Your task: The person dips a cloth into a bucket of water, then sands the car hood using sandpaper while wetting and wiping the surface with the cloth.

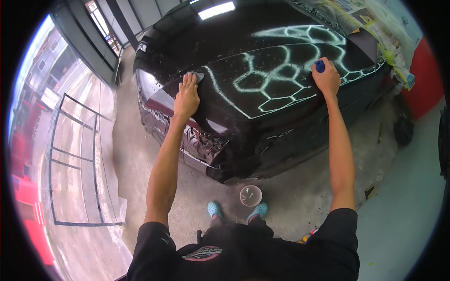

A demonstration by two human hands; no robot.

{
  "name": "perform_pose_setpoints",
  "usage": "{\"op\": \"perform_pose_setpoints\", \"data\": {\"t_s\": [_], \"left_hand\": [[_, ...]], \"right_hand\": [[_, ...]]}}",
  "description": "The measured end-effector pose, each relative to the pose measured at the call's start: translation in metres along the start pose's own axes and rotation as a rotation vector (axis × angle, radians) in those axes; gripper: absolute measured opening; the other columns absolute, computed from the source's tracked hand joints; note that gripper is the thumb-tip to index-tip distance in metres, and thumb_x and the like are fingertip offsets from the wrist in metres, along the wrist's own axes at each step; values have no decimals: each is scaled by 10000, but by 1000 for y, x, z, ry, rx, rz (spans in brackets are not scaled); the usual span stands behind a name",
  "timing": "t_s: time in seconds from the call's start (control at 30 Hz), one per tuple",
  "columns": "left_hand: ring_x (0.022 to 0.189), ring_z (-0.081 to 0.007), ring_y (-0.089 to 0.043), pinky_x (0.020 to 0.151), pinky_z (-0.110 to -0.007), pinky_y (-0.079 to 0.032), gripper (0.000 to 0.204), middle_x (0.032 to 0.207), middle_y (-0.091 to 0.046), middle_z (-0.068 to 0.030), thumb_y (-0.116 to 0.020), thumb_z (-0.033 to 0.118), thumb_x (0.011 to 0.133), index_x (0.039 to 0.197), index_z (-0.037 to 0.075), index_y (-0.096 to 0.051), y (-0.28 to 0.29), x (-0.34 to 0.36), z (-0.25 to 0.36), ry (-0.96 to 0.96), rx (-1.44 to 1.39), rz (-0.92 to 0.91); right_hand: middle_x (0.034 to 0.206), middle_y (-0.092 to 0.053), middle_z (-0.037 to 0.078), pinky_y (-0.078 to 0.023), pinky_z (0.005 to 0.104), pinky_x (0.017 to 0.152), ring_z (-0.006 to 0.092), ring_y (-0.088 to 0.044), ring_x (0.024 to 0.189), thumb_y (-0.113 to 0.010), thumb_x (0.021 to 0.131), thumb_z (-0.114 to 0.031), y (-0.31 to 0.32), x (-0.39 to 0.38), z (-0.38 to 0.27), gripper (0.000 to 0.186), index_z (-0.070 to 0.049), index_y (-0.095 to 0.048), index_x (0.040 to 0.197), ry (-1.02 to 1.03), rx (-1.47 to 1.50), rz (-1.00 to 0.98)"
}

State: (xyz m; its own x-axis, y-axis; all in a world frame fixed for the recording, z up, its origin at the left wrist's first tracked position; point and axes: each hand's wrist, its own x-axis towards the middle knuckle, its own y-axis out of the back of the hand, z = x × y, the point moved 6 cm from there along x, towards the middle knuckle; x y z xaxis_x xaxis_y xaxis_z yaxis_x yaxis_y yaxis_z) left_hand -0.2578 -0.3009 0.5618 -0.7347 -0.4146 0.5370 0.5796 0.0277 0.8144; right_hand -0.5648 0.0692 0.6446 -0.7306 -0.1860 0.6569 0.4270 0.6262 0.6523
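A glossy black car hood (187,51) with pale green glowing honeycomb lines (272,77) on its right part spreads out before me. My left hand (187,96) lies on the left side of the hood, fingers stretched and close together, pressing a small grey sheet (199,77) against the surface. Only an edge of that sheet shows. Over the right part of the pattern, my right hand (326,80) is closed around a dark blue object (320,66). Just its rounded top shows above the fist, so its kind is unclear. Small light specks dot the black paint.
Dark plastic film (201,143) covers the car's front left corner. A clear round tub (251,195) stands on the floor between my feet. Newspaper and plastic sheeting (375,23) hang at the far right. A metal frame (96,168) stands at the left.
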Motion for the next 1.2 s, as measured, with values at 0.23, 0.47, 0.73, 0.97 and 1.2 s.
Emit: {"op": "perform_pose_setpoints", "data": {"t_s": [0.23, 0.47, 0.73, 0.97, 1.2], "left_hand": [[1466, -396, -402, 1199, -506, -360, 438, 1578, -434, -222, -410, 113, 1069, 1485, 4, -493, -9, -61, 29, -46, -200, -21], [1455, -389, -415, 1176, -494, -397, 413, 1542, -473, -232, -434, 119, 1059, 1435, -25, -529, -3, -5, 2, -51, -107, 35], [1487, -375, -372, 1212, -464, -360, 446, 1581, -431, -211, -430, 104, 1057, 1485, -13, -481, 9, -1, -9, -35, -95, 8], [1501, -348, -357, 1237, -469, -315, 433, 1589, -426, -198, -429, 81, 1061, 1482, 3, -493, -5, -66, 42, -119, -304, -36], [1501, -359, -355, 1224, -481, -322, 437, 1585, -439, -185, -433, 102, 1062, 1488, 38, -505, -1, 7, -3, -35, -188, -24]], "right_hand": [[1071, -704, 52, -567, 519, 773, 382, -714, 970, -685, 880, -391, 10, 0, 17, 271, -214, -666, 1085, 29, -51, 30], [1066, -702, 58, -564, 531, 766, 385, -715, 962, -694, 880, -386, 2, -5, 1, 267, -211, -667, 1079, 38, -5, 33], [1063, -703, 60, -561, 529, 773, 387, -714, 963, -690, 881, -375, 3, -2, -10, 245, -209, -671, 1059, 23, -27, 17], [1057, -696, 62, -560, 536, 765, 383, -711, 960, -695, 881, -390, 14, -5, 22, 265, -205, -660, 1066, -1, -25, 39], [1047, -692, 66, -565, 523, 766, 382, -711, 944, -715, 858, -362, 6, -7, -2, 277, -189, -662, 1068, 18, 51, 45]]}}
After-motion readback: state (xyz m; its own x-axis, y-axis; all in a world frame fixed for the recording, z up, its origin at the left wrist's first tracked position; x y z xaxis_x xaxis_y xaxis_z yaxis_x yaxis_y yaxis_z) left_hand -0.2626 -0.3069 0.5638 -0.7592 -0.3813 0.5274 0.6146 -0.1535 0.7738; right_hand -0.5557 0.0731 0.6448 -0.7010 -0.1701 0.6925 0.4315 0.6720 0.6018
